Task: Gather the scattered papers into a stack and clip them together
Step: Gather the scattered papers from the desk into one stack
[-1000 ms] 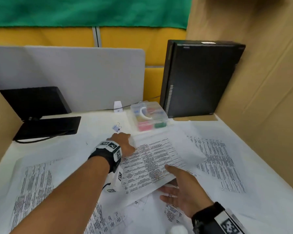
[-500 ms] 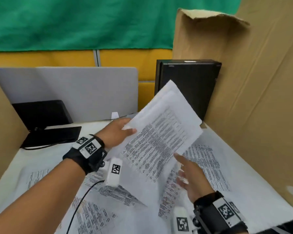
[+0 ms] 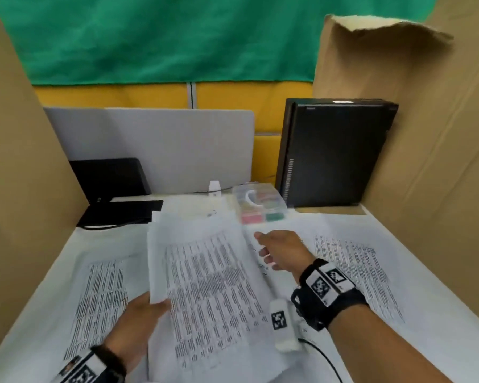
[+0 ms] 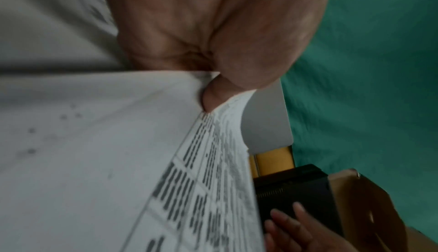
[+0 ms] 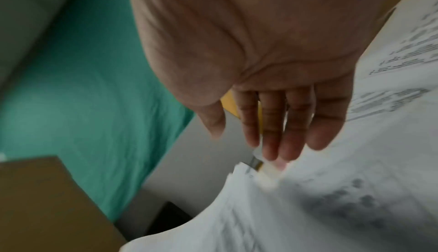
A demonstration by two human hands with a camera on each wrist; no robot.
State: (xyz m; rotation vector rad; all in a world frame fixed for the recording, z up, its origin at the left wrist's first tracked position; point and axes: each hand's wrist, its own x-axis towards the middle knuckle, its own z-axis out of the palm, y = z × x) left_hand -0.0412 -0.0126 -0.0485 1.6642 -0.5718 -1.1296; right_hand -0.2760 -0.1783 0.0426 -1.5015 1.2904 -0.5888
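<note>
My left hand pinches the near left corner of a bundle of printed sheets, held low over the middle of the table. In the left wrist view the thumb presses on that corner of the sheets. My right hand is open with straight fingers at the bundle's right edge, and whether it touches is unclear. From the right wrist its fingertips hover over blurred sheets. Loose printed pages lie flat at the left and the right. A small clip shows faintly past the bundle's far edge.
A clear plastic box of coloured clips stands at the back centre. Beside it is a black computer tower. A black monitor base sits at the back left. Cardboard walls close both sides, and a grey divider stands behind.
The bundle has come down from a raised tilt to low over the table. My left hand now holds its near corner, and my right hand has moved up to its right edge.
</note>
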